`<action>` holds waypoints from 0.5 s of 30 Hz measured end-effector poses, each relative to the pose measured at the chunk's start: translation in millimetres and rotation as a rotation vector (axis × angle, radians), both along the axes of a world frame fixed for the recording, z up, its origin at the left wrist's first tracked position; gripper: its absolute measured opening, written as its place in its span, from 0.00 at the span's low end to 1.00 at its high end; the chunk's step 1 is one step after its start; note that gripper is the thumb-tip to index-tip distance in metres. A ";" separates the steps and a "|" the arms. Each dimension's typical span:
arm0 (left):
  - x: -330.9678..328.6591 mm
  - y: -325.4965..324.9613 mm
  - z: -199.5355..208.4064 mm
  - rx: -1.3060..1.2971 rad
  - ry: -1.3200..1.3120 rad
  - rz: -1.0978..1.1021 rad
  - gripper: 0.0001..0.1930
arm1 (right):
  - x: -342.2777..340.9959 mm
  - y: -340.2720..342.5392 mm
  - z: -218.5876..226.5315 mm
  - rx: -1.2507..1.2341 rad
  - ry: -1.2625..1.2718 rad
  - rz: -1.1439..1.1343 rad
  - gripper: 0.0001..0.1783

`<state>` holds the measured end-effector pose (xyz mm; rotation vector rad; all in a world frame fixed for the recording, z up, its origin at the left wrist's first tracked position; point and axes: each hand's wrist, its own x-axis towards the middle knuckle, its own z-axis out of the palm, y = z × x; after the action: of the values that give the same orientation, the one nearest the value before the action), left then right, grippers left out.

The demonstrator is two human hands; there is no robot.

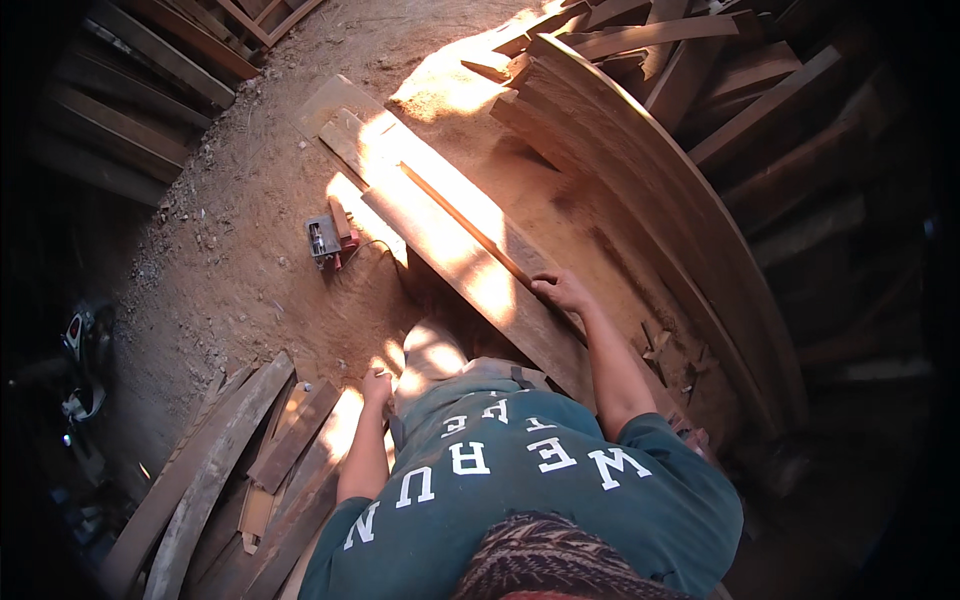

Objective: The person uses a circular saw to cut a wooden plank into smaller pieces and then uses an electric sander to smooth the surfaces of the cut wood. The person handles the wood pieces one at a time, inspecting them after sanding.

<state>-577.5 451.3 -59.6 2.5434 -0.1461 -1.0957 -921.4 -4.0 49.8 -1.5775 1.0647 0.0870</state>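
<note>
My right hand (562, 290) is closed around a long, thin reddish-brown wooden strip (460, 227), which lies lengthwise over a wide sunlit plank (440, 240). Part of the strip beyond the hand is hidden by my arm. My left hand (377, 388) hangs low beside my leg, away from the plank, its fingers curled; whether anything is in them is too small to tell. On the dirt left of the plank rests a red power tool (325, 240) with a metal base plate and a dark cable.
Long curved boards (660, 180) stand along the right side, with a heap of timber (740, 80) behind them. More planks (225, 470) lie at the lower left, and boards (140, 90) are stacked at the upper left. The ground is bare dirt (250, 280).
</note>
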 end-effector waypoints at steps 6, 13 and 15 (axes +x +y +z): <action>-1.8 -21.9 5.5 0.069 0.257 0.092 0.22 | -19.5 -12.5 -2.6 -0.508 0.257 -0.238 0.15; 46.4 -91.8 -17.4 -0.029 0.189 -0.052 0.20 | -19.1 -22.7 -1.2 -0.472 0.542 -0.015 0.40; 47.3 -138.2 9.9 -0.121 0.213 -0.108 0.21 | -22.8 -15.7 -15.5 -0.359 0.575 -0.003 0.43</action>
<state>-530.2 313.1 -49.7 2.3179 -0.2866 -1.3478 -944.2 -19.7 34.3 -1.9308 1.5941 0.3835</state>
